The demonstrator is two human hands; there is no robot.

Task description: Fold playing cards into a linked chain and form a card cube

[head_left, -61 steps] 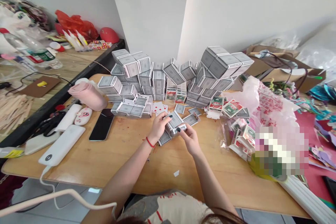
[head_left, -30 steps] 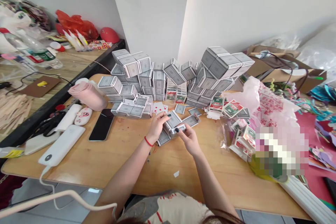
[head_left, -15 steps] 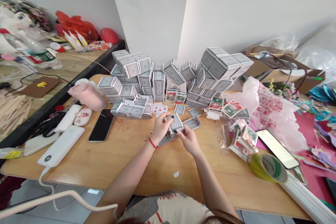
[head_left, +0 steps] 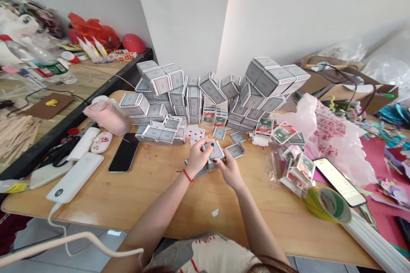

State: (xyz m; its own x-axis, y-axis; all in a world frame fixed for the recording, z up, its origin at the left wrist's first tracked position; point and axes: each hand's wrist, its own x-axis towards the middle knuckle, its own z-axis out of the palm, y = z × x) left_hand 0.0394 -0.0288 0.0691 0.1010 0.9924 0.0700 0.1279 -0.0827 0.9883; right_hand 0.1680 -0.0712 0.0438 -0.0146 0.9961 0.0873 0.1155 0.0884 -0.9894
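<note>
Both my hands meet over one grey-backed deck of playing cards (head_left: 215,153) near the middle of the wooden table (head_left: 153,196). My left hand (head_left: 198,158), with a red string at the wrist, grips the deck from the left with curled fingers. My right hand (head_left: 228,169) pinches it from the right and below. A few loose cards (head_left: 236,150) lie face down just right of the deck, and red-suit cards (head_left: 194,132) lie face up behind it. A big heap of grey card boxes (head_left: 211,91) is stacked against the wall behind.
A black phone (head_left: 124,152), a white power bank (head_left: 75,175) with cable, a pink roll (head_left: 107,115) and scissors lie at the left. At the right are a pink plastic bag (head_left: 323,134), red-green card packs (head_left: 275,130), a lit phone (head_left: 339,181) and a tape roll (head_left: 328,204).
My hands have gathered the fanned, tilted cards into a squarer deck and drawn slightly together. The camera view barely shifted.
</note>
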